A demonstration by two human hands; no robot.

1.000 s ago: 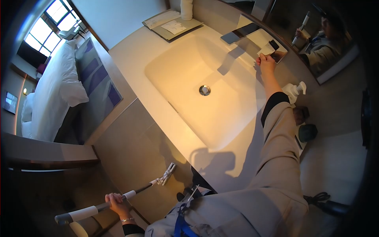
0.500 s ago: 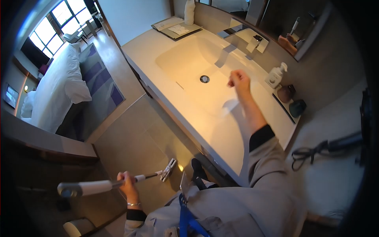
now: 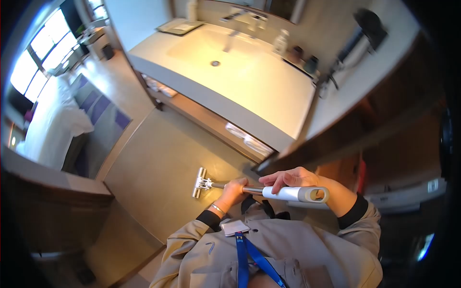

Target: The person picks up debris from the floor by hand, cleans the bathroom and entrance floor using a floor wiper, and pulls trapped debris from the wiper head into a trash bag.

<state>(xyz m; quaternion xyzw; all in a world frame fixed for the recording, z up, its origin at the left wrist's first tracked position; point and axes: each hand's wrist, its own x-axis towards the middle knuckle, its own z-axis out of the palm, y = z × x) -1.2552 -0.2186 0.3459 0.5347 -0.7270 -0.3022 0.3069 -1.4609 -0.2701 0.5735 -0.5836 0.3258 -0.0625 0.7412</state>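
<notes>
Mop (image 3: 252, 190) slants up from the floor (image 3: 139, 163) between bench and body. The bed (image 3: 53, 125) beyond shows only in part. Under the bench (image 3: 271, 89), shadow and the front edge half conceal the towels (image 3: 165, 90). The blurred dryer (image 3: 369, 29) is hard to make out. The right hand (image 3: 295, 177), fingers loosely extended, lies at the white grip (image 3: 283, 193), which covers some of it; whether it holds, I cannot tell. The left hand (image 3: 234, 192) clasps the shaft, fingertips hidden.
</notes>
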